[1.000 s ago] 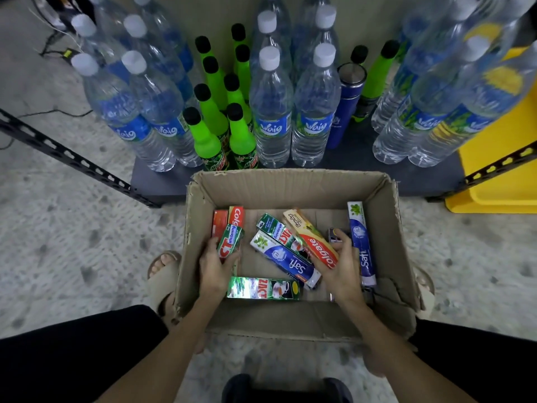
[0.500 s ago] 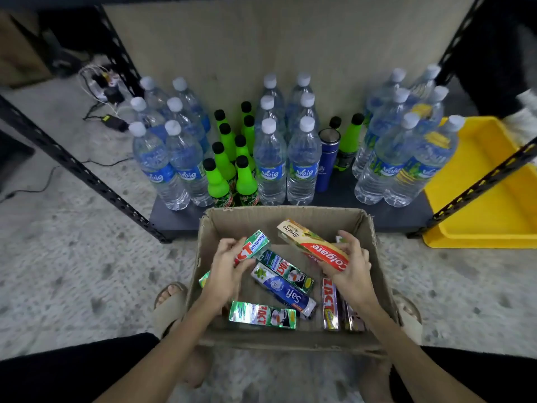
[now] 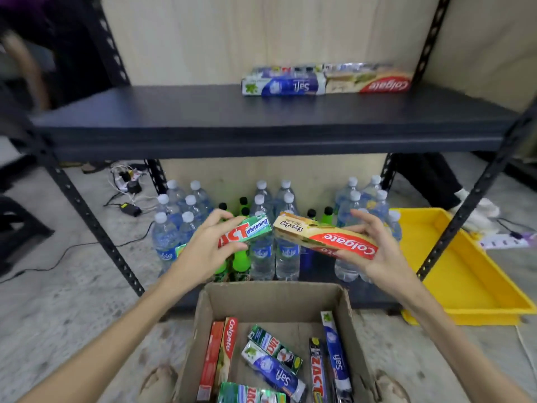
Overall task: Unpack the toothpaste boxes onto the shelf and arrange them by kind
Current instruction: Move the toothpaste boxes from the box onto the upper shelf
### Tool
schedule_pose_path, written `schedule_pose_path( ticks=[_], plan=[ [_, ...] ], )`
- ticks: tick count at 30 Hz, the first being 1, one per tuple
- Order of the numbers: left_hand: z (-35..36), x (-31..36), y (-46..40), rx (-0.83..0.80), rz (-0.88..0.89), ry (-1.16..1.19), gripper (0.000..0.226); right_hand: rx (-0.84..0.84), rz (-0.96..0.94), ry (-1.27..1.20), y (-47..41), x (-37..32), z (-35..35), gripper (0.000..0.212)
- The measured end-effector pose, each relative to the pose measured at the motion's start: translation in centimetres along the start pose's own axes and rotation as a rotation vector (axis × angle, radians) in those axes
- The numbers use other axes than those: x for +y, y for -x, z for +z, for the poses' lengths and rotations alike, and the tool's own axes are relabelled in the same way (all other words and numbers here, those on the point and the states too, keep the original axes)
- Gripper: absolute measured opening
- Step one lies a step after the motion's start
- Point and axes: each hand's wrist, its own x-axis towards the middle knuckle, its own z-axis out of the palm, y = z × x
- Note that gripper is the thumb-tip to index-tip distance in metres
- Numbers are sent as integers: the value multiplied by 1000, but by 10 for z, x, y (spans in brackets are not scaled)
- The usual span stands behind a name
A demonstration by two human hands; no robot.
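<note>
My left hand [image 3: 203, 251] grips a green and red Zact Whitening box [image 3: 247, 232]. My right hand [image 3: 374, 251] holds a cream and red Colgate box [image 3: 325, 238]. Both are raised in front of the water bottles, above the open cardboard box [image 3: 273, 298] on the floor. Inside it lie several more boxes: red Colgate [image 3: 223, 353], green Zact [image 3: 274, 349], blue Safi [image 3: 273, 370]. On the dark shelf [image 3: 203, 120] at the back right stand a Safi row [image 3: 283, 85] and a Colgate row [image 3: 369, 82], side by side.
Water bottles [image 3: 286, 251] and green bottles [image 3: 241, 261] fill the bottom shelf. Black perforated uprights [image 3: 96, 225] frame the rack. A yellow tray [image 3: 465, 283] lies on the floor at the right. Cables and a power strip [image 3: 128, 184] lie at the left. My feet flank the carton.
Both hands have lifted their boxes out of the carton and up towards the shelf. My view has tilted up, so the middle shelf with its rows has come into sight.
</note>
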Motion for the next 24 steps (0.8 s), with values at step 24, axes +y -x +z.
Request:
schedule_pose_path(
  ticks=[24],
  plan=[
    [-132,88,-195,93,160,-184,53,-17,-162,258,-174,-121,-157,63]
  ],
)
